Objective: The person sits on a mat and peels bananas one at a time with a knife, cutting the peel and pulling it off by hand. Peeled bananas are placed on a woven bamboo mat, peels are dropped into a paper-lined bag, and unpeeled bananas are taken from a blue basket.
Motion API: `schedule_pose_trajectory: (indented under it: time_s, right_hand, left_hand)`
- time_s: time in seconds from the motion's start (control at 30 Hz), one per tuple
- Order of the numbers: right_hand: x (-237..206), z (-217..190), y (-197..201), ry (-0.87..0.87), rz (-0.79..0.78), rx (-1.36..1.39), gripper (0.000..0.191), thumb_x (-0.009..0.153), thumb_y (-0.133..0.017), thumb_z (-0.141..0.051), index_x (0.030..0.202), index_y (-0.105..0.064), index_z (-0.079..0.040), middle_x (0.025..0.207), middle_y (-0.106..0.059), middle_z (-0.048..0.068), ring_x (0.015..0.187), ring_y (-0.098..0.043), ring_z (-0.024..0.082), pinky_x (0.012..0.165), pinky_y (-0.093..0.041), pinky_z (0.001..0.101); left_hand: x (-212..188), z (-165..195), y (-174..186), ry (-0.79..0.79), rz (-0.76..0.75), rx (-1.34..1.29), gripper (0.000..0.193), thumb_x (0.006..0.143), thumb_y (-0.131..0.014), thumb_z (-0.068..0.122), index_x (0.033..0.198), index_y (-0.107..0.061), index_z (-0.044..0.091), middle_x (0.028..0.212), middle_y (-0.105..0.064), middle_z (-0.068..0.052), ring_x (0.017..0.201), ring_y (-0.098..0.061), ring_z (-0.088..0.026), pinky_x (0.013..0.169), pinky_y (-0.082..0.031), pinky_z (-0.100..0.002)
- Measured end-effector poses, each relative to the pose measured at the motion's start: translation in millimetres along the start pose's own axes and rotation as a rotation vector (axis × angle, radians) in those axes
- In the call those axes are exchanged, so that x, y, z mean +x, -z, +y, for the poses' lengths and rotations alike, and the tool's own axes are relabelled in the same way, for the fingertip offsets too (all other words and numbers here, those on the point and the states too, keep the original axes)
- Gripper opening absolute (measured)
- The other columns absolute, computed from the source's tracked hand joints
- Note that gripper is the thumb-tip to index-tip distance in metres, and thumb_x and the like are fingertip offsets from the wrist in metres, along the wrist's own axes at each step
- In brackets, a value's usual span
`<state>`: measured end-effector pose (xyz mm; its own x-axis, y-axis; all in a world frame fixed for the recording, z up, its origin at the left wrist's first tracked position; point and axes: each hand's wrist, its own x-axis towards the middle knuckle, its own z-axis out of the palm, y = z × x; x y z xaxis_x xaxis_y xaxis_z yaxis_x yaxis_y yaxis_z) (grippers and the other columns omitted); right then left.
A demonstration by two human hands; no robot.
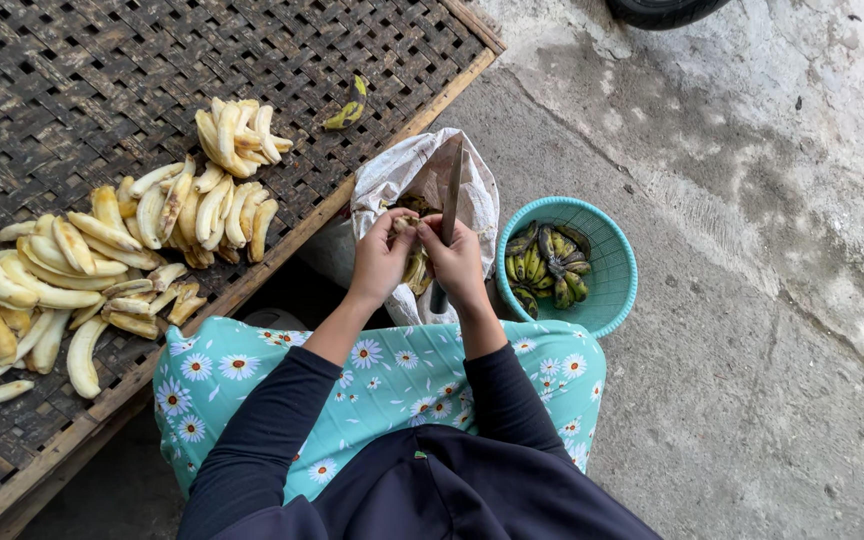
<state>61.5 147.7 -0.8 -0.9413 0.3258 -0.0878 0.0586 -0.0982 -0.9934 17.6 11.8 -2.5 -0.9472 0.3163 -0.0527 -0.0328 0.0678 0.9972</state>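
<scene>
My left hand (380, 258) grips a small banana (404, 225) over an open white sack (392, 175). My right hand (457, 262) holds a knife (451, 195) with its blade pointing up and away, and its fingers touch the same banana. A bunch of bananas (415, 268) shows just below and between the two hands. Both hands are close together above my lap, which is covered by a turquoise flowered cloth (392, 385).
Several peeled bananas (102, 260) lie spread on a woven bamboo tray (72, 90) at the left. A turquoise plastic basket (617, 270) with unpeeled green-yellow bananas stands at the right. A banana peel (349, 105) lies on the tray. Concrete floor (752, 350) spreads to the right.
</scene>
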Motion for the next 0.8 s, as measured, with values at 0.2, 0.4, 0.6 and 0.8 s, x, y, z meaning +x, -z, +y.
schedule_pose_trajectory:
  time_s: [0.2, 0.4, 0.6, 0.8]
  right_hand:
    - [10, 7, 14, -0.098, 0.083, 0.454, 0.020, 0.102, -0.069, -0.014, 0.115, -0.062, -0.001, 0.069, -0.053, 0.000, 0.052, -0.049, 0.009, 0.045, -0.042, 0.0247]
    - [10, -2, 32, 0.113, 0.180, 0.622, 0.023, 0.103, -0.073, -0.014, 0.118, -0.059, -0.004, 0.086, -0.058, 0.002, 0.066, -0.052, 0.009, 0.051, -0.045, 0.0273]
    - [4, -13, 14, 0.221, -0.045, -0.210, 0.037, 0.098, -0.073, -0.014, 0.131, -0.063, -0.002, 0.107, -0.073, 0.005, 0.089, -0.067, 0.004, 0.076, -0.054, 0.0209]
    - [-10, -17, -1, 0.276, -0.006, -0.383, 0.012, 0.098, -0.069, -0.009, 0.107, -0.072, -0.001, 0.085, -0.073, 0.001, 0.076, -0.062, 0.002, 0.069, -0.051, 0.0207]
  left_hand:
    - [32, -34, 10, 0.339, 0.128, -1.017, 0.018, 0.107, -0.043, 0.019, 0.112, -0.055, 0.007, 0.113, -0.068, -0.012, 0.096, -0.072, -0.021, 0.084, -0.063, -0.037]
    - [51, -44, 50, 0.234, 0.392, -1.353, 0.033, 0.108, -0.041, 0.028, 0.111, -0.058, 0.000, 0.109, -0.069, -0.019, 0.099, -0.071, -0.025, 0.093, -0.062, -0.037]
    - [44, -44, 23, 0.155, 0.102, -1.233, 0.016, 0.099, -0.063, 0.009, 0.114, -0.057, 0.009, 0.114, -0.071, -0.013, 0.105, -0.071, -0.021, 0.097, -0.060, -0.033]
    - [30, -41, 15, 0.406, -0.081, -1.088, 0.027, 0.103, -0.059, 0.025, 0.124, -0.057, 0.009, 0.108, -0.070, -0.007, 0.098, -0.070, -0.018, 0.086, -0.060, -0.034]
